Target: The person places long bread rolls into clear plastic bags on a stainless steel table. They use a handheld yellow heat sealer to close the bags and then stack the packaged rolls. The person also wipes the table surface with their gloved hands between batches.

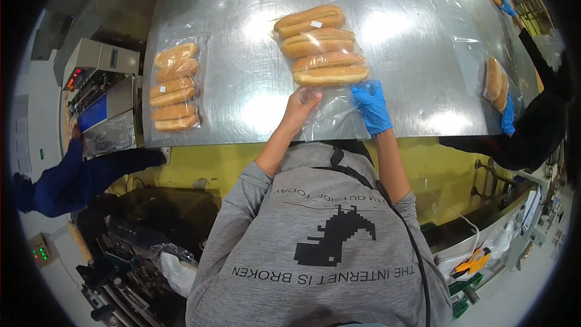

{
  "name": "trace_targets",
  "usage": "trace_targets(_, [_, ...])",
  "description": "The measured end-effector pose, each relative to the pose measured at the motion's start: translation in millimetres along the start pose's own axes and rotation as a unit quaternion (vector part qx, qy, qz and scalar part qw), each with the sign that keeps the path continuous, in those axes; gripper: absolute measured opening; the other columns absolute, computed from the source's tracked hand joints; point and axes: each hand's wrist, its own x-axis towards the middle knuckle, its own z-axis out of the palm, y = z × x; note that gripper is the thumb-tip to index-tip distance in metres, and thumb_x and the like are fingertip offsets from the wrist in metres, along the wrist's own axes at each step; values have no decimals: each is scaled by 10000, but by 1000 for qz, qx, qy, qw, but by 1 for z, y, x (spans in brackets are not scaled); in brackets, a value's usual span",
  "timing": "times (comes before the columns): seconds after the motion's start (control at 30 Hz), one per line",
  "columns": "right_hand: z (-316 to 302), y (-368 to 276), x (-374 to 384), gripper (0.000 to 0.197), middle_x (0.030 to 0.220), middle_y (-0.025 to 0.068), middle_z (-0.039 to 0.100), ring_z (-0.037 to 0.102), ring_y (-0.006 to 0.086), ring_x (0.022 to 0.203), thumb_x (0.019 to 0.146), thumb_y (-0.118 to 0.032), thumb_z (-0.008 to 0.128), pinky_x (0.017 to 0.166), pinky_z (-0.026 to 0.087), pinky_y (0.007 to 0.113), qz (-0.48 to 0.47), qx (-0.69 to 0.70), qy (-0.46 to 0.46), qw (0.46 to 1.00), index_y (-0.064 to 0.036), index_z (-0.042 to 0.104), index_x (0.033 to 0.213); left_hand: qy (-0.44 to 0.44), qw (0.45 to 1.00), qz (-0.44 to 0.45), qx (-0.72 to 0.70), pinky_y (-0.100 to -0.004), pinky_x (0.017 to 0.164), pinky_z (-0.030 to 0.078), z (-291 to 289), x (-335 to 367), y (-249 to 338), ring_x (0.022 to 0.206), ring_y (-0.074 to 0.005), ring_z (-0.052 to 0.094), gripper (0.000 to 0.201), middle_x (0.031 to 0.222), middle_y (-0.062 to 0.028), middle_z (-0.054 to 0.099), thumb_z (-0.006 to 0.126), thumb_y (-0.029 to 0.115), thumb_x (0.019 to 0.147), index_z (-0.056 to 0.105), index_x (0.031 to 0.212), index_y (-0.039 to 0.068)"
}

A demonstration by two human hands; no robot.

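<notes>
A clear plastic bag [331, 100] of long golden bread rolls [319, 43] lies on the metal table in front of me. The rolls are stacked in a row, and a small white label [316, 24] sits over the farthest one. My bare left hand [301, 109] pinches the bag's near end at its left side. On the right side of that same end, my right hand [372, 108], in a blue glove, grips the plastic with bent fingers. The loose near end of the bag hangs between both hands, toward the table's front edge.
Another bag of rolls [174, 88] lies on the metal table [236, 72] at left. A boxy machine [100, 85] stands past the left edge, with a person in dark blue [57, 175] beside it. At right, a person's gloved hand [508, 115] touches bagged rolls [496, 83].
</notes>
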Motion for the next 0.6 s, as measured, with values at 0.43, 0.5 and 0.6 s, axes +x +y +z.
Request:
trace_targets(0.43, [-31,15,-19,328,752,32,560,494,127,678,882,-366,527,625,411,286,29,-104,240,965,-49,611,878,-180,977,-104,38,-256,620,475,90,-4,-37,674,-159,597,694,779,-94,614,559,129,877,93,1389,73])
trace_targets(0.5, [-52,-2,-10,261,733,24,538,452,112,664,864,-303,559,606,394,285,-10,-102,252,962,-46,595,830,-207,946,-230,99,-262,663,466,113,-13,-22,749,-161,621,642,823,-88,633,571,193,881,182,1361,22])
trace_targets(0.6, [-96,-21,1,251,738,44,538,470,123,691,843,-287,583,637,411,294,-27,-171,251,952,-37,587,822,-475,812,-168,296,-281,723,463,149,-10,-3,779,-145,619,321,847,-76,647,573,253,880,557,1061,-10])
